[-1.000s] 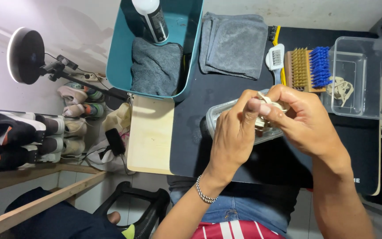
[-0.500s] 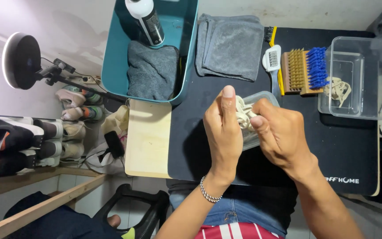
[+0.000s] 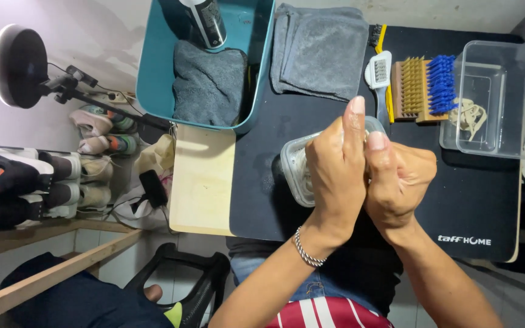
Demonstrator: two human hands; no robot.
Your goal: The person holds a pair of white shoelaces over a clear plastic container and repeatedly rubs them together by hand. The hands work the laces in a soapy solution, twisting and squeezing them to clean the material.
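A: Far left: ring lamp [image 3: 18, 65] on stand, shoes [image 3: 62, 182] racked below. Next, teal tub [image 3: 153, 79] holding grey cloth [image 3: 209, 82] and dark bottle [image 3: 205, 21].

B: Centre?

A: Black mat [image 3: 268, 200]. Above it, clear container [image 3: 296, 170], tilted, whitish contents inside. Left hand [image 3: 335, 176] wrapped over container, fingers closed, index raised. Right hand [image 3: 399, 182] pressed against left, clenched; held item hidden, cannot tell.

B: Handling?

A: Probably light, thin-walled plastic, slightly flexible, slick. Best gripped across rim and corners, not mid-wall.

B: Right side?

A: Folded grey towel [image 3: 323, 48], brushes [image 3: 417, 88], second clear box [image 3: 493, 97] with pale laces [image 3: 468, 115].
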